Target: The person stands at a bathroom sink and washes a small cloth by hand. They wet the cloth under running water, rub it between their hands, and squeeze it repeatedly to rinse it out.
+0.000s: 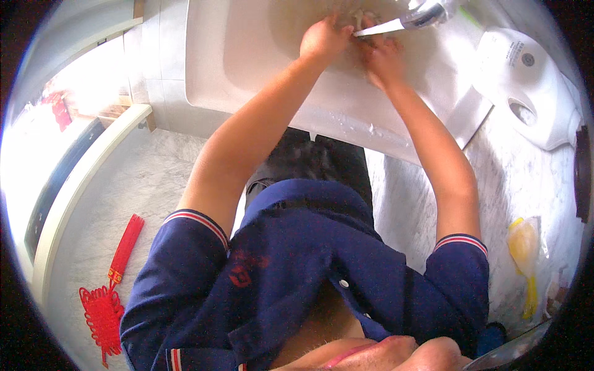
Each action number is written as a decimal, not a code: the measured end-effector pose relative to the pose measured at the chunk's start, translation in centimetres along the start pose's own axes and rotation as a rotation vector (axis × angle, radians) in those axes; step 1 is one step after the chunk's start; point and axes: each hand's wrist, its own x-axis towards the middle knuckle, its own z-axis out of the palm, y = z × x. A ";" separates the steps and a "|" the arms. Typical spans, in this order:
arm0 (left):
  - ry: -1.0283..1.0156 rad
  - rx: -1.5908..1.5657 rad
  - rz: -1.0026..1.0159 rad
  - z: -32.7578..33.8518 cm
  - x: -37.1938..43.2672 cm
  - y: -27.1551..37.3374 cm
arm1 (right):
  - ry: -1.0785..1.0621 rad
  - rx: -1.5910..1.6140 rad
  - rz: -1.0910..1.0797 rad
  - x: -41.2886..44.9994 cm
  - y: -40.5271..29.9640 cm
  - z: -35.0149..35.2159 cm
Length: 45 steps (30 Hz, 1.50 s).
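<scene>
A stream of water [378, 28] runs from a metal faucet [424, 16] into a white sink [264, 92] at the top of the view. On the left of the stream is my left hand [322, 39], its fingers bent and close to the water. My right hand [383, 60] lies just right of and below the stream, slightly blurred. Something pale [359, 17] shows between the fingertips of both hands; its kind cannot be told. Whether either hand grips it is unclear. Bits of white foam [371, 127] lie on the sink's front rim.
A large white plastic jug with a handle [533, 88] is at the sink's right. A yellow-handled item in clear wrapping [524, 259] is at the lower right. On the left, a red knotted ornament with a tassel [102, 315] is near a pale frame edge [88, 171].
</scene>
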 end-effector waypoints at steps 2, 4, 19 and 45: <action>0.050 -0.012 0.031 0.2 -0.1 -0.3 | 0.134 0.135 0.063 -0.1 2.4 1.9; 0.120 -0.021 0.057 0.1 0.0 -1.1 | 0.160 0.193 0.110 -0.3 1.2 2.6; -0.531 -1.962 -0.361 0.8 0.8 -0.4 | -0.017 2.202 0.710 -1.8 -6.1 -7.7; -0.114 -0.410 -0.246 -2.4 0.7 -1.9 | 0.031 0.479 0.457 -2.2 1.9 -1.8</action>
